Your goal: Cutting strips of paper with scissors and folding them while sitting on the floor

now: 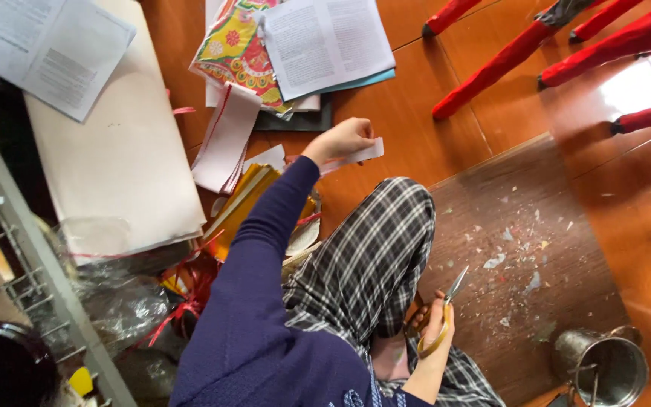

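Left hand (340, 139) pinching white paper strip (359, 154), right hand (435, 320) gripping yellow-handled scissors (446, 313).

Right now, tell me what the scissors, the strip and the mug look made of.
Scissors in right hand: shiny metal blades, yellow handles, probably plastic. Strip in left hand: thin, white, likely paper. Mug: dull grey, reflective, apparently steel.

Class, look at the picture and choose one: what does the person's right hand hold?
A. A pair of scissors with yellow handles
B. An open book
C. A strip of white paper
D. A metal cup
A: the right hand grips the scissors by their yellow handles, blades pointing up over the wooden board strewn with paper scraps; the white paper strip is in the left hand.
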